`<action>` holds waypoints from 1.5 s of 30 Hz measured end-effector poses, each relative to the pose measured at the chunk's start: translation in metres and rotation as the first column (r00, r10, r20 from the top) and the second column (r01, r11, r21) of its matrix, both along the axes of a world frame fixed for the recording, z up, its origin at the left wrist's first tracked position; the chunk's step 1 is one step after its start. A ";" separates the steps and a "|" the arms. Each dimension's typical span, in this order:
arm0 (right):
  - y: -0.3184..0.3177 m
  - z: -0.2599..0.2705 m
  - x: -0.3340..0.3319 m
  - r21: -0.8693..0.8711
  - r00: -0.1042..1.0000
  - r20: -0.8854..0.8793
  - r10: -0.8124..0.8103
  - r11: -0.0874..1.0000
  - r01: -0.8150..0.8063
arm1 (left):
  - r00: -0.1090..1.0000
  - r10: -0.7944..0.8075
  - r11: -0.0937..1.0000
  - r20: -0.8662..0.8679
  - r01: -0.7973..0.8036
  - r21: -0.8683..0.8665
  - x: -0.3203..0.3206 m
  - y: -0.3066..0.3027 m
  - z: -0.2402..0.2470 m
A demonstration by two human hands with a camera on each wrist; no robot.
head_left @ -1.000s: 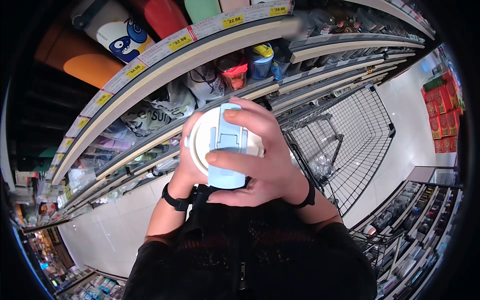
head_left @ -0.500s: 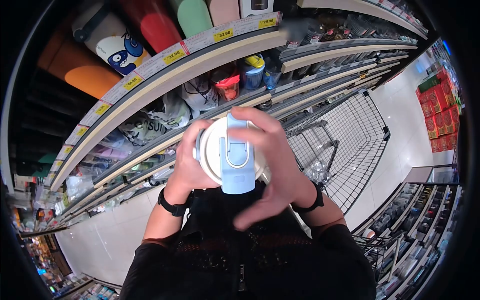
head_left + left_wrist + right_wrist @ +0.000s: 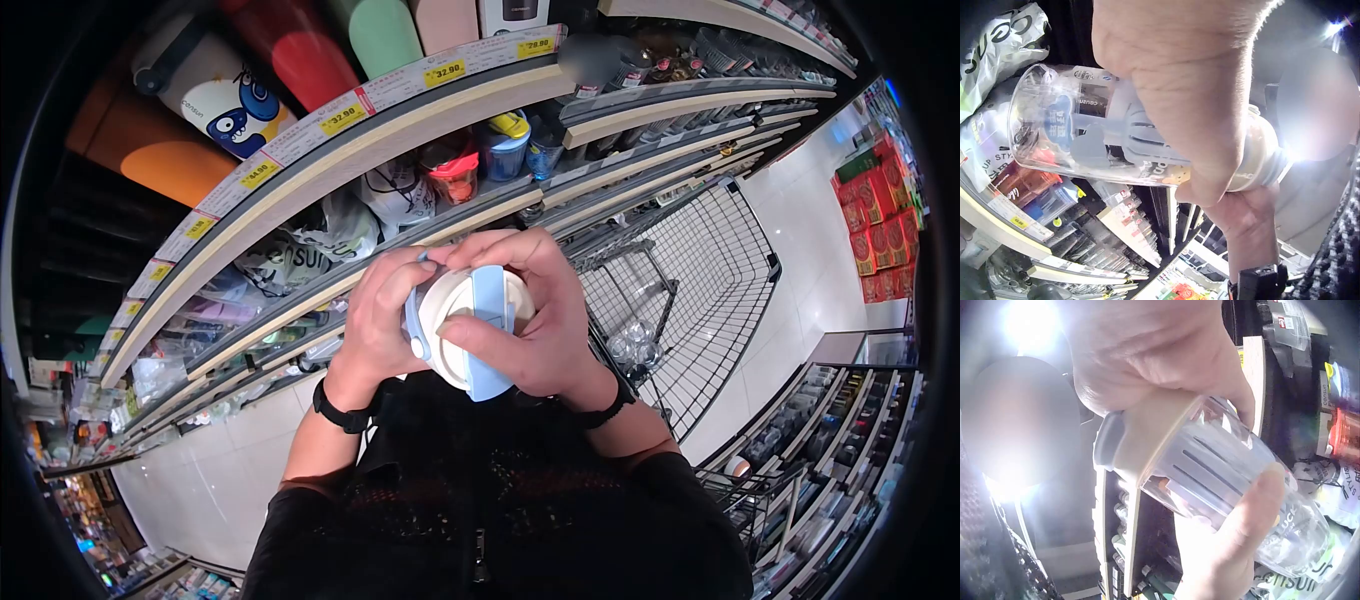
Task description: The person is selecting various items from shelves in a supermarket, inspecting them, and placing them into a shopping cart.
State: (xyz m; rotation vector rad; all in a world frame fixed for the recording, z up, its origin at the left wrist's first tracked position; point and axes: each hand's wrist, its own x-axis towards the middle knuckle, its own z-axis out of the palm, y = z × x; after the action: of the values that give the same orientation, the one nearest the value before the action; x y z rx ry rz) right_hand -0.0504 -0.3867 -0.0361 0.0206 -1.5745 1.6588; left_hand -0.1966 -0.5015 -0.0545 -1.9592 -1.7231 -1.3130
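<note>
A clear plastic water bottle (image 3: pixel 1029 140) with a cream lid (image 3: pixel 452 296) and a light blue flip cover (image 3: pixel 490 290) is held in front of the chest. My left hand (image 3: pixel 375 315) grips the bottle's transparent body, its thumb along the side in the right wrist view. Fingers of my right hand (image 3: pixel 550 330) curl round the lid from the other side, the thumb lying across the top. Through the wall shows a pale blue slotted insert (image 3: pixel 1216 469). Seen from the head, hands and lid hide the body below.
Store shelves (image 3: pixel 400 140) with price tags run along the front, carrying tumblers, bagged bottles (image 3: pixel 290 262) and cups with red and blue lids. A wire shopping cart (image 3: pixel 700 290) stands at the right, something clear and shiny inside. Red boxes (image 3: pixel 880 235) are stacked beyond it.
My right hand comes off the lid, spreads its fingers, then closes round the lid again with the thumb on top. The bottle has shifted slightly lower and tilted; the left hand keeps its grip.
</note>
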 end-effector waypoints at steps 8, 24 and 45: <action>0.001 0.017 0.000 0.127 0.997 -0.051 0.056 0.991 -0.049 | 0.981 -0.011 0.998 0.191 0.022 -0.056 -0.011 -0.010 -0.035; -0.018 0.011 -0.002 0.467 0.886 -0.407 -0.221 0.783 0.410 | 0.795 -0.105 0.993 0.597 0.113 0.025 0.005 -0.019 -0.033; -0.035 -0.001 0.011 0.662 0.884 -0.413 -0.218 0.595 0.456 | 0.916 -0.268 0.950 0.299 0.201 0.239 -0.008 -0.006 -0.025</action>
State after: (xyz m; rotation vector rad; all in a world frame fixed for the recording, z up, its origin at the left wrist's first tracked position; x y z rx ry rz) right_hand -0.0392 -0.4219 -0.0372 0.3566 -1.7814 0.5751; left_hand -0.2044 -0.5070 -0.0795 -1.9623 -1.4330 -1.9146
